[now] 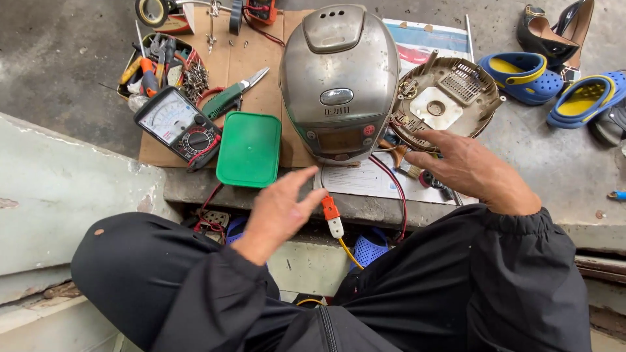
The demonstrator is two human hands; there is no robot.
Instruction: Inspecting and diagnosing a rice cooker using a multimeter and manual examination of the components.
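concrete ledge (pixel 561 163): both hands, (pixel 277 208) (pixel 466 166), seemingly empty, flank rice cooker (pixel 339 78).

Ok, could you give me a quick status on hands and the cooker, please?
Left hand open, empty, beside orange connector. Right hand open over paintbrush. Rice cooker shut, untouched.

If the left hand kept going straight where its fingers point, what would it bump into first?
Probably the silver rice cooker: the left hand points up and right toward its front. The green lid sits just left of that line, though depth is unclear.

Bare left hand (pixel 277 212) and right hand (pixel 471 171); dark jacket, elastic gathered cuffs, front zipper.
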